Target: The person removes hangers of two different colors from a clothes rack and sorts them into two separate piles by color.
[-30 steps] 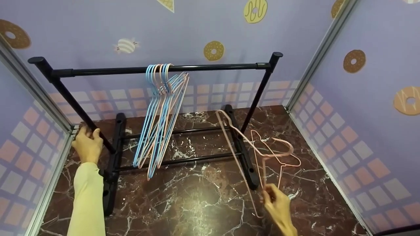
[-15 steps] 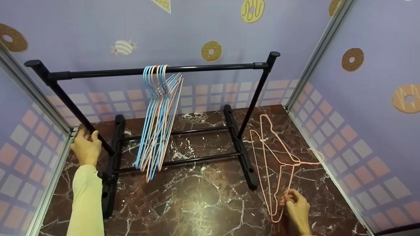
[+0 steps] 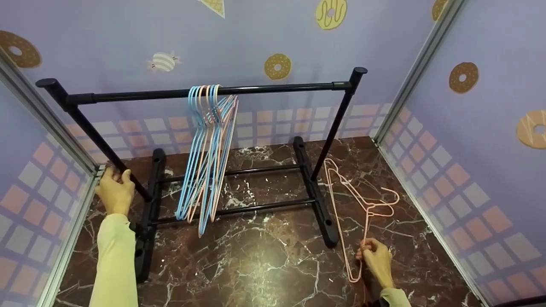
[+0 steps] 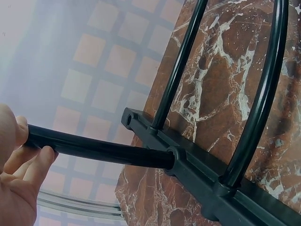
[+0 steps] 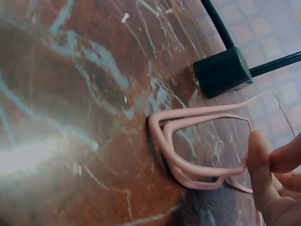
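Note:
My left hand (image 3: 115,192) grips the left upright post (image 3: 96,137) of a black clothes rack, low down. In the left wrist view, fingers and thumb curl round this post (image 4: 103,151). Two pink hangers (image 3: 338,221) lie on the floor right of the rack, almost on top of each other, hooks toward the right wall. My right hand (image 3: 377,258) pinches them by an arm near the front corner; whether it holds both is unclear. Close up in the right wrist view are the hangers' rounded ends (image 5: 157,132). Blue and pink hangers (image 3: 211,162) hang bunched on the top bar (image 3: 277,89).
The rack's feet, left (image 3: 147,230) and right (image 3: 320,213), stand on a brown marble-patterned floor (image 3: 256,256), joined by two low crossbars (image 3: 260,207). Purple patterned walls (image 3: 239,38) close in the back and both sides. The right foot stands just beside the pink hangers.
My right hand brings one pink hanger away from the rack's right foot, to the right, onto the other; the two now lie closely aligned. The left hand stays on the post.

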The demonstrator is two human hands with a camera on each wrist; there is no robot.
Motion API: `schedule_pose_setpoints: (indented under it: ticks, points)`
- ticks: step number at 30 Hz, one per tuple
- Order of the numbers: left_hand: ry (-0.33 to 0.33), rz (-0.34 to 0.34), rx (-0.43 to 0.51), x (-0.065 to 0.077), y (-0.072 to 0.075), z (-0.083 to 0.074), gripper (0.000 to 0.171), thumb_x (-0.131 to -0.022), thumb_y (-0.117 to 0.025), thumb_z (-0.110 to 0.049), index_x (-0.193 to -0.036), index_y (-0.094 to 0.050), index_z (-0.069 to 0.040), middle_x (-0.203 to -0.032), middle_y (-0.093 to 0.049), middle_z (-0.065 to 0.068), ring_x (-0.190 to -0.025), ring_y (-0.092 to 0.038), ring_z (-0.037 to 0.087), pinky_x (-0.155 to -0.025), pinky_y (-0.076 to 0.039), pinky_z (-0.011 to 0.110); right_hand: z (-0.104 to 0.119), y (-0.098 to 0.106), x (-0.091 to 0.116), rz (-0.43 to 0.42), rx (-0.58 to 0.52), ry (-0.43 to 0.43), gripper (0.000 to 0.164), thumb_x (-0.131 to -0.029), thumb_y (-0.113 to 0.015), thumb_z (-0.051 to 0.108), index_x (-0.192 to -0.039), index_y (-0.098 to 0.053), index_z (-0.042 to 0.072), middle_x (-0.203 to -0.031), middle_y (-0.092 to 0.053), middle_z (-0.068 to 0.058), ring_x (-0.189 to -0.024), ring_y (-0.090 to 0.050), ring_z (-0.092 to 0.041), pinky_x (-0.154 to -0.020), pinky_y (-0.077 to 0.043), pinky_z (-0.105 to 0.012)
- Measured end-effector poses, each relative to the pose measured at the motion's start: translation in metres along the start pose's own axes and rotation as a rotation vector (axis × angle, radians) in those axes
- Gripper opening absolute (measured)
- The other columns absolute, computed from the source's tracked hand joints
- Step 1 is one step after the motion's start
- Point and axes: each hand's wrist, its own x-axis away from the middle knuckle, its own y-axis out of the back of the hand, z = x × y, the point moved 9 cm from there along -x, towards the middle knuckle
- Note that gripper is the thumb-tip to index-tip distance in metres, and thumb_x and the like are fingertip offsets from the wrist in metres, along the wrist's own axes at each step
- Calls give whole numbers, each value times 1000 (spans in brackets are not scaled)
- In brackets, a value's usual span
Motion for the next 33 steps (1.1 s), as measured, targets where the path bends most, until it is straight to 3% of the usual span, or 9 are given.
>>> schedule_pose_setpoints:
  ticks: [8,15,22,29,33]
  points:
    - [1,10,9,0,-2,-1,39,-104,-53,-25,-134,-59,0,-131,-64,28,-127,-40,53,-109,-30,57,-3,1,-3,-17,105,14,20,-83,-57,1,-94,-74,0,-72,-73,-5,-59,-66,-8,-62,-52,-19]
    - [-38,-10,27,0,-2,-6,36,-104,-55,-22,-130,-60,2,-128,-65,29,-124,-43,52,-111,-26,56,-6,1,-2,-41,199,23,14,-85,-65,9,-92,-76,5,-71,-74,-3,-63,-67,-11,-83,-51,-39]
    - [-15,3,22,0,-1,-1,39,-104,-53,-24,-134,-59,0,-132,-64,27,-127,-41,52,-111,-28,57,-3,-1,-3,-45,209,40,13,-84,-66,8,-91,-76,4,-68,-73,-1,-58,-65,-8,-68,-50,-26]
    - [-11,4,21,0,-1,0,39,-104,-53,-25,-134,-59,0,-133,-63,27,-128,-40,54,-111,-28,58,3,0,-1,-112,254,112,12,-81,-65,4,-88,-75,2,-67,-72,-2,-59,-67,-11,-73,-52,-40]
    - [-3,2,20,1,-2,1,38,-104,-54,-25,-133,-59,0,-132,-64,27,-127,-40,54,-112,-28,58,0,2,0,-150,250,108,14,-80,-66,3,-91,-74,-1,-72,-73,-6,-61,-67,-14,-76,-52,-43]
